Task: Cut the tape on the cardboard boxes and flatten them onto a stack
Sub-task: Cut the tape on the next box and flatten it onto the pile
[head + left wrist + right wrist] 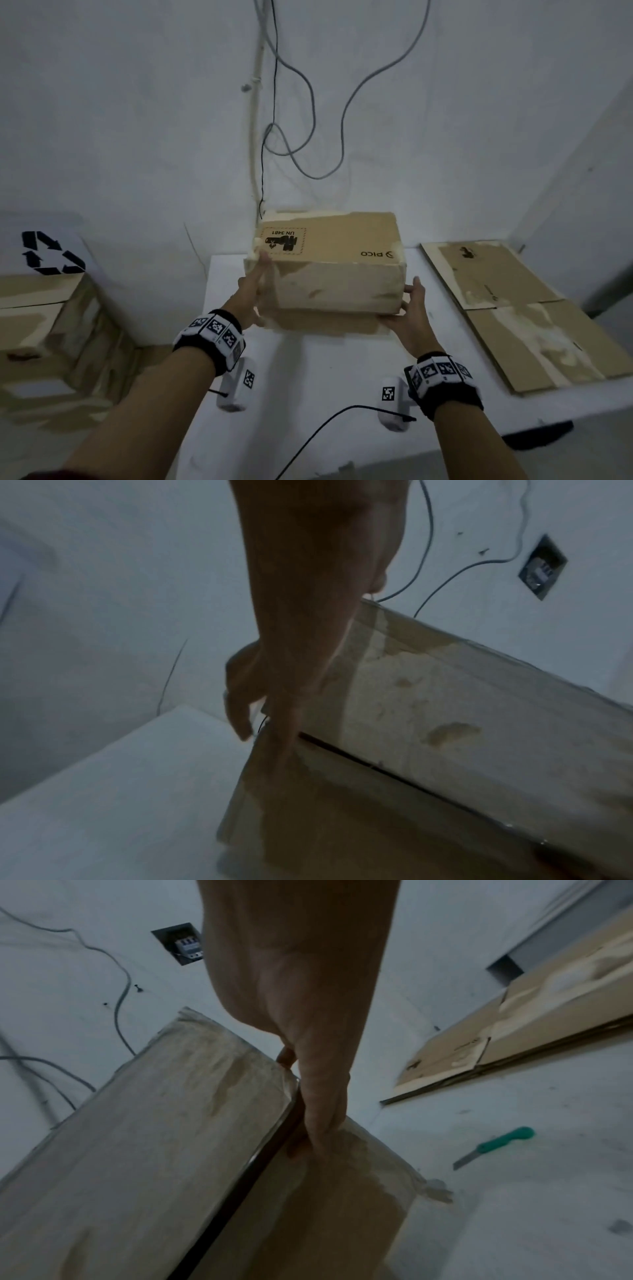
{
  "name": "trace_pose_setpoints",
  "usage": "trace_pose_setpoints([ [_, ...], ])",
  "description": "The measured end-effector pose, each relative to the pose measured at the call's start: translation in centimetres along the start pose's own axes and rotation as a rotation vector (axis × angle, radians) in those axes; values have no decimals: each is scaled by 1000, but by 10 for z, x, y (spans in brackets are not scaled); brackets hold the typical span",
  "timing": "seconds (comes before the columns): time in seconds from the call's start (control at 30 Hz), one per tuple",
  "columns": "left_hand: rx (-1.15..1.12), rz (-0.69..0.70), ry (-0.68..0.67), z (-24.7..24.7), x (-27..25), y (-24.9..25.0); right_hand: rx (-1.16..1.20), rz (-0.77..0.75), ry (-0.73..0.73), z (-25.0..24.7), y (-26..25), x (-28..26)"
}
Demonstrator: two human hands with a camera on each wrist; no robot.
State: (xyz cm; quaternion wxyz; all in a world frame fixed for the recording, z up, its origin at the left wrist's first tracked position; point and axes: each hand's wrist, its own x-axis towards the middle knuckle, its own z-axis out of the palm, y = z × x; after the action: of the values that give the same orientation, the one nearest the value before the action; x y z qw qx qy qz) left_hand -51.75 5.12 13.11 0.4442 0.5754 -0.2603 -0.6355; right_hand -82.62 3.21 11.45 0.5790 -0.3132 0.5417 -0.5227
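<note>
A taped cardboard box [329,284] with a "PICO" print is held tilted above the white table [308,383]. My left hand [255,287] presses flat against its left end with straight fingers [291,683]. My right hand [411,311] grips its lower right corner, thumb up the side. Its fingers [318,1118] reach the dark gap between two flaps of the box [154,1137]. The box face [445,710] toward me shows a dark slit between its flaps. A green-handled knife [496,1146] lies on the table to the right, held by neither hand.
Flattened cardboard [520,318] lies stacked at the table's right end. Unflattened boxes [44,315] stand off the table at the left, beside a recycling sign. Grey cables [308,102] hang on the wall behind. A thin black cable [325,421] crosses the near table edge.
</note>
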Motion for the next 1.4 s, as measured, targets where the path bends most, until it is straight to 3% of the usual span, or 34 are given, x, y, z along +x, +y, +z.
trace_pose_setpoints([
  [0.07,-24,-49,36,8,0,-4,29,1,6,-10,6,-2],
  [0.13,-213,-37,1,14,3,-9,77,34,45,-14,21,-5],
  [0.23,-431,23,-19,14,15,-23,-71,-83,67,-25,59,-1],
  [0.43,-531,84,-145,-9,45,-48,-134,-26,200,-34,120,-7],
  [0.53,-445,76,-39,-27,57,-58,-346,-75,207,-29,150,-7],
  [0.7,-216,-26,313,-33,61,-60,-506,65,133,-13,169,-1],
  [0.77,-123,0,294,-26,60,-66,-462,54,139,-19,170,4],
  [0.9,-274,-11,352,-10,60,-68,-323,171,213,-36,148,24],
  [0.97,-234,9,393,-4,60,-66,-432,131,241,-52,140,45],
  [1.07,-153,4,566,8,67,-76,-745,115,258,-79,128,77],
  [1.2,-24,56,735,28,70,-90,-1018,126,168,-117,118,116],
  [1.4,91,68,864,45,68,-102,-1339,50,1,-154,128,143],
])
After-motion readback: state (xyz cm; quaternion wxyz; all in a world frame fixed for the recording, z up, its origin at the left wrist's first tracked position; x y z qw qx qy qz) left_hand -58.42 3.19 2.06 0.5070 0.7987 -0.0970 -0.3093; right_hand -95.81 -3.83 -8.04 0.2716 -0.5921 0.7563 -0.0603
